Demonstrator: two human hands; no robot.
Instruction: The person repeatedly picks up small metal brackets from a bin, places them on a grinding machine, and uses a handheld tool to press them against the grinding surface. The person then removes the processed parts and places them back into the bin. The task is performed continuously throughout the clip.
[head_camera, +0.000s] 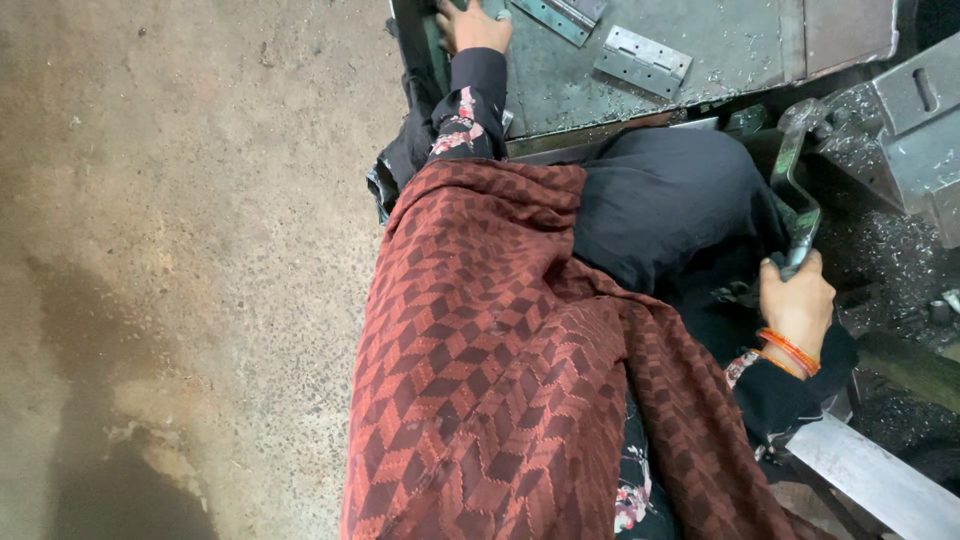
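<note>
Seen from above, seated low beside a metal press on a stained concrete floor. Right hand closed in a fist around the lower end of a bent steel lever, thumb side up, orange bangles at the wrist over a dark cuff. Lever rose from the fist, kinked once, and ran up to the grey machine block at the upper right edge of the frame. Left hand stretched forward to the far left corner of a worn green-grey metal plate, palm down, fingers cut off by the top of the frame; impossible to say whether spread flat or curled on something there. Two flat steel hinges on the plate: one hinge lay well apart from the left hand, toward the middle of the plate; a second hinge lay nearer the hand, partly out of frame at the top. Lap draped in a rust-red shawl with a dark chevron weave, over black clothing with a small floral print at the sleeves. Metal shavings scattered thickly over the dark surface under the machine, just beyond the right hand. Pale steel bar slanted across the lower right corner, below the right forearm.
</note>
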